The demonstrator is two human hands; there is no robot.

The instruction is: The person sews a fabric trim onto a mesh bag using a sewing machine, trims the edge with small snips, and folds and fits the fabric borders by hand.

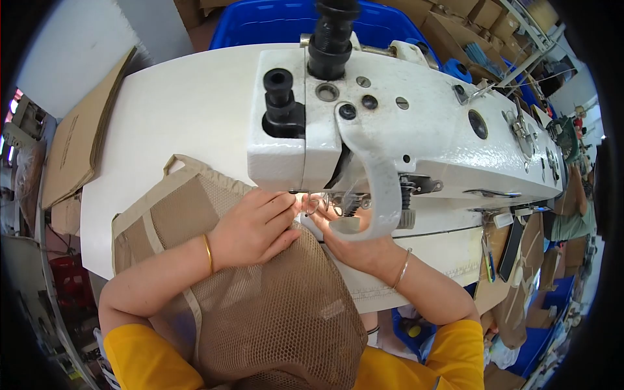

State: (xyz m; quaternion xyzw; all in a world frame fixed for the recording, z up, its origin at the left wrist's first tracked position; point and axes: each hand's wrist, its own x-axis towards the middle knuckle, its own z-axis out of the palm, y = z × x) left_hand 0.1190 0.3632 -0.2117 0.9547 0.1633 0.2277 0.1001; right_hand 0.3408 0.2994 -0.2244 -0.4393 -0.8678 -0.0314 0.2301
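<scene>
A brown mesh bag (279,312) with beige binding strips spreads over the table and down into my lap. At its edge, near the needle area of a white sewing machine (279,159), my left hand (253,227) is closed, thumb and fingers pressed on the mesh. My right hand (357,250) reaches in from the other side; its fingertips meet the left ones at the bag's edge and look pinched on it. A white curved guard (383,188) hides part of the right fingers. A small light shines at the fingertips.
The machine's long arm runs to the right over the white table (162,97). A blue bin (260,23) stands behind it. Folded cardboard (84,130) leans at the left edge. Pens (487,260) and a black bar-shaped item (510,248) lie at right.
</scene>
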